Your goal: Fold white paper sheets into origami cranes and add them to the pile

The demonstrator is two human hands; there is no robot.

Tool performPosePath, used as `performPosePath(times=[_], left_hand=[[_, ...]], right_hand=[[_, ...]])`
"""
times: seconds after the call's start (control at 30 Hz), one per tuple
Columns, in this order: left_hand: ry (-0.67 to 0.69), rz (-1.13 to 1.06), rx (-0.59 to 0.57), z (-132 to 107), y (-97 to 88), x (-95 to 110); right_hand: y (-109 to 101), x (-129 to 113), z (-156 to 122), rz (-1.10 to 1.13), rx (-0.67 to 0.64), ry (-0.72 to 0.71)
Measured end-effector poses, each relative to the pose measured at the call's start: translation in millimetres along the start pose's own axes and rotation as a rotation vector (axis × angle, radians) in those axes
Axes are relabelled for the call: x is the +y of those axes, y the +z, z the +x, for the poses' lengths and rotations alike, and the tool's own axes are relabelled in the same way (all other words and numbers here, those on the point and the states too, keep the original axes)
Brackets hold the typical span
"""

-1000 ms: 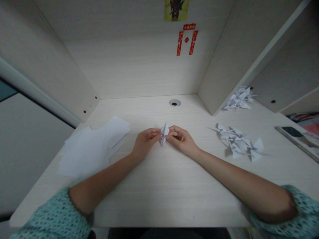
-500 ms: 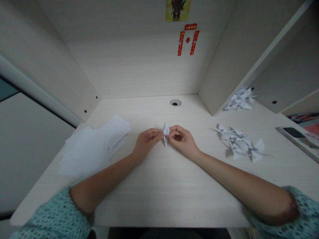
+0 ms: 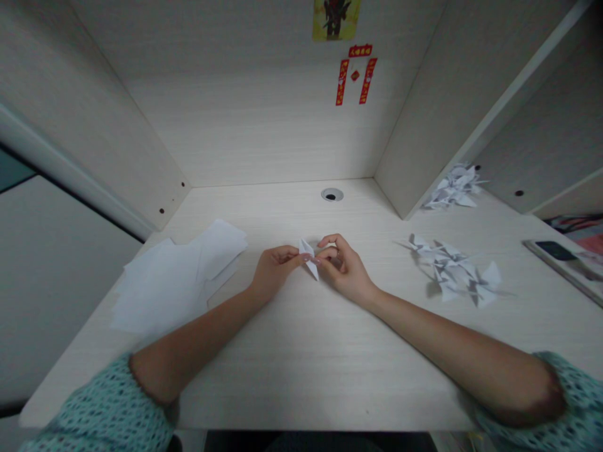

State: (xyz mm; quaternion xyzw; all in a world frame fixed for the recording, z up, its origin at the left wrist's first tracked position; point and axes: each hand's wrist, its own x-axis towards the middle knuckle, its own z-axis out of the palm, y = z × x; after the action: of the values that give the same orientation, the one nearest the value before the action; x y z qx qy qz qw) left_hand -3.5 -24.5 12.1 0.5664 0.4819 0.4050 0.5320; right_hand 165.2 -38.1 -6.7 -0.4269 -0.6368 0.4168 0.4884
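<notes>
Folded white paper (image 3: pixel 307 258) sits mid-frame above the pale wood desk (image 3: pixel 301 376) in the head view, pinched by the left hand (image 3: pixel 276 273), with the right hand (image 3: pixel 345 271) curled just beside it, its grip unclear; a close, steady pinch best keeps the narrow point from slipping.

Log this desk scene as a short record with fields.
left hand: the left hand pinches a folded white paper piece
right hand: the right hand curls beside the same piece; contact unclear
sheets: loose white paper sheets, left side of the desk
folded items: two heaps of white origami cranes, right side of the desk
surface: pale wood-grain desk
also present: a phone, far right; red paper decorations on the back panel
</notes>
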Motion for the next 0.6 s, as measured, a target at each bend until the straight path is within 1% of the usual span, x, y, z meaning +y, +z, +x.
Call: performPosePath(times=[0.07, 0.23, 0.33, 0.47, 0.53, 0.6], left_hand=[[0.013, 0.015, -0.004, 0.0, -0.3, 0.1], [0.044, 0.107, -0.011, 0.7, -0.9, -3.0], [0.069, 0.138, 0.012, 0.3, -0.6, -3.6], [0.090, 0.089, 0.060, -0.2, -1.2, -4.4], [0.096, 0.064, 0.055, -0.2, -1.9, -5.6], [0.100, 0.066, 0.030, -0.1, -2.6, -7.0]], right_hand=[[0.0, 0.5, -0.3, -0.009, -0.005, -0.001], [0.7, -5.4, -4.7, -0.111, 0.004, -0.010], [1.6, -6.9, -5.0, -0.121, -0.006, -0.022], [1.9, -2.3, -0.8, -0.074, 0.037, 0.005], [1.3, 0.2, 1.5, -0.109, 0.043, 0.018], [0.5, 1.4, 2.7, -0.185, 0.040, -0.003]])
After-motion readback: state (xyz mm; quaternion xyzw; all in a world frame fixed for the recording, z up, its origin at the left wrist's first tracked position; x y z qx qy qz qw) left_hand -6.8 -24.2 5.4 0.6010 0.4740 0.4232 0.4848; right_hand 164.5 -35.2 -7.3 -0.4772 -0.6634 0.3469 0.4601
